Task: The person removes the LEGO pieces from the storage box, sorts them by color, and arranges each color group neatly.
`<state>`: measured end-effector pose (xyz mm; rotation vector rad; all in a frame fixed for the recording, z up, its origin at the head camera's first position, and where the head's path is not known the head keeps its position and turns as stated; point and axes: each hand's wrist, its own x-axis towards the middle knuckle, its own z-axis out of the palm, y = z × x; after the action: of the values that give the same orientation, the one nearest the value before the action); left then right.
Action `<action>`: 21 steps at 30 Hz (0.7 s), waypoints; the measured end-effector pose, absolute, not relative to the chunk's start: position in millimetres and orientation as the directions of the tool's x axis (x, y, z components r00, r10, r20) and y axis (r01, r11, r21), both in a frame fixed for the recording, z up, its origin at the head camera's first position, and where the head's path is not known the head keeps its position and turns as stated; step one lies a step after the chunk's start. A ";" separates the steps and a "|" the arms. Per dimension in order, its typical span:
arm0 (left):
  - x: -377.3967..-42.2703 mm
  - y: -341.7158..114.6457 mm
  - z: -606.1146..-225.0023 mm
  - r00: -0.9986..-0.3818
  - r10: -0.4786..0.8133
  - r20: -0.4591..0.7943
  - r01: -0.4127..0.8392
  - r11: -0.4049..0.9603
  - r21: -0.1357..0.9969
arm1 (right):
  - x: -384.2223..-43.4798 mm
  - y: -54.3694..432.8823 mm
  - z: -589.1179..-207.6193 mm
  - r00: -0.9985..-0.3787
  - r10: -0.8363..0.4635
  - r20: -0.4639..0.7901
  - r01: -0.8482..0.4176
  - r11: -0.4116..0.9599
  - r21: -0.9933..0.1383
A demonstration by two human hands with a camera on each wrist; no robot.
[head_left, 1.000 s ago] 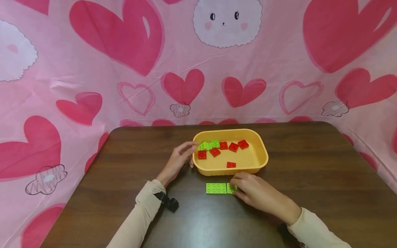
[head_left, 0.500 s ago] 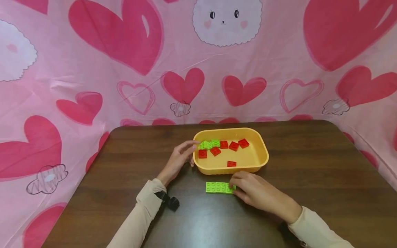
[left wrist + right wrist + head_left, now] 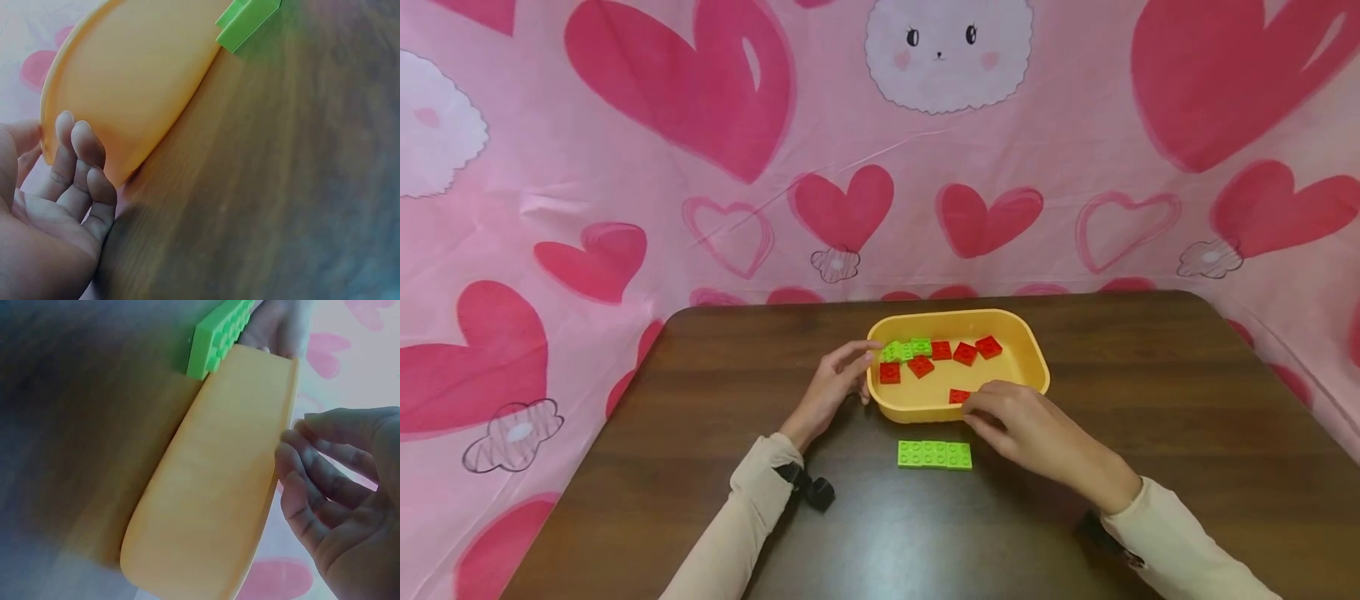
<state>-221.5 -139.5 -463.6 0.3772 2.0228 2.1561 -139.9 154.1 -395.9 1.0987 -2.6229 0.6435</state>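
Note:
A row of light green building bricks [image 3: 935, 455] lies on the table in front of a yellow tub [image 3: 1032, 400]. Beside the tub's left end is my left hand [image 3: 831, 387], its fingertips at the rim and its other fingers [image 3: 87, 145] loosely bent near the outer wall. My right hand [image 3: 1026, 429] is over the tub's front rim, nearest to a red brick [image 3: 958, 397] just inside. In the right wrist view its fingers [image 3: 300, 506] are relaxed at the rim, with no brick visible between them.
Inside the tub, other red bricks [image 3: 966, 354] lie scattered, and green bricks [image 3: 898, 352] are grouped at its left end. The dark wooden table [image 3: 700, 400] meets a pink heart-patterned cloth [image 3: 910, 200] at the back.
My right hand has let go of the rightmost green brick and moved up and right to the tub's front rim. That brick now sits tight against the row. My left hand stays put.

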 end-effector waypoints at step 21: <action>-219.0 -139.2 -467.1 -0.956 0.277 0.092 0.072 -0.079 0.994 | -210.4 119.4 -384.8 -0.816 -0.492 0.304 -0.577 0.729 -0.368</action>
<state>-219.0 -139.2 -467.1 0.3891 2.0292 2.1748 -210.4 119.4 -384.8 0.8573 -2.7456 0.6765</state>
